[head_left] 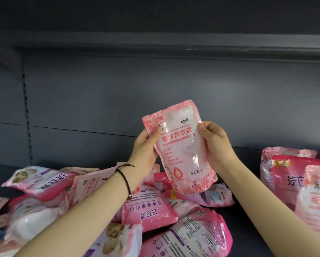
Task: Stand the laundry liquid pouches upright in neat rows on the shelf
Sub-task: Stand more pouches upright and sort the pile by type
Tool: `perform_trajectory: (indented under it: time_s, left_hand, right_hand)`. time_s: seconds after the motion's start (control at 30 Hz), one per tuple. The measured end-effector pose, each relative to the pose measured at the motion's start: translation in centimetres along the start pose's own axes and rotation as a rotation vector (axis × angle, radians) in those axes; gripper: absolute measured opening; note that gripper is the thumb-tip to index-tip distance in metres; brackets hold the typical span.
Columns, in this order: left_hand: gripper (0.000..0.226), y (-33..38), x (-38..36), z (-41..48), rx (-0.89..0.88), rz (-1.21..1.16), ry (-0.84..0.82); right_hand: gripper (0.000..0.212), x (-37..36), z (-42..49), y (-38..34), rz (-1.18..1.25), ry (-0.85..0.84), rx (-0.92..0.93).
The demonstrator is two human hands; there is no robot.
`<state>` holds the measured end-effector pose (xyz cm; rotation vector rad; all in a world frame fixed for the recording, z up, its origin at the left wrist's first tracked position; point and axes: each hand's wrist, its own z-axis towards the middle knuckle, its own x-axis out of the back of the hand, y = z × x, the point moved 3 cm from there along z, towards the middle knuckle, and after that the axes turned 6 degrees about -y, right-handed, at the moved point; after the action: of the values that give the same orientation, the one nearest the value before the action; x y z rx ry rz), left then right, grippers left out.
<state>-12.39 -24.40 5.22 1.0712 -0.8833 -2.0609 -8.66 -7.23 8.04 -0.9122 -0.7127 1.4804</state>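
**A:** Where is the pouch (181, 145) hanging?

**B:** It is hovering above the middle of the shelf (246, 243), clear of everything below. It is standing nearly upright in the air, its top leaning a little to the left and its printed front facing the camera.

**A:** What are the hands doing?

**B:** Both are grasping it. The left hand (146, 145) is curling round its left edge, with the thumb pressing on the front. The right hand (214, 143) is clasping the right edge, fingers wrapping behind. A dark cord (125, 179) is circling the left wrist.

**A:** And the others?

**B:** A pile (149, 210) is lying flat and overlapping, some pouches upside down. It is spreading from the shelf's left edge to its middle and reaching the front edge. Standing pouches (289, 175) are crowding the right edge, one behind another. How straight they are lining up, I cannot tell.
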Motion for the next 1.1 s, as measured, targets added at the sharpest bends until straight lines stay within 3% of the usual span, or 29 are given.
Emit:
perform_trajectory:
  time_s: [0.13,0.33,0.63,0.87,1.1]
  left_hand:
    - [0.022,1.1,-0.9,-0.7,-0.075,0.014,0.07]
    - [0.018,1.6,-1.3,-2.6,-0.04,0.068,0.07]
    - [0.014,0.6,-5.3,-6.5,-0.032,0.015,-0.069]
    - [0.016,-4.0,-12.8,-9.4,0.008,-0.018,-0.161]
    - [0.02,-9.9,-21.5,-11.4,0.038,0.004,-0.179]
  right_hand:
    - [0.019,-0.4,-1.7,0.7,0.033,0.051,0.033]
    - [0.021,-0.9,-4.5,1.2,-0.036,0.106,0.033]
    - [0.019,0.5,-10.9,-1.7,-0.108,0.38,0.205]
    - [0.022,7.3,-16.6,-3.9,-0.139,0.532,0.253]
    - [0.024,16.7,-20.7,-6.1,-0.187,0.569,0.229]
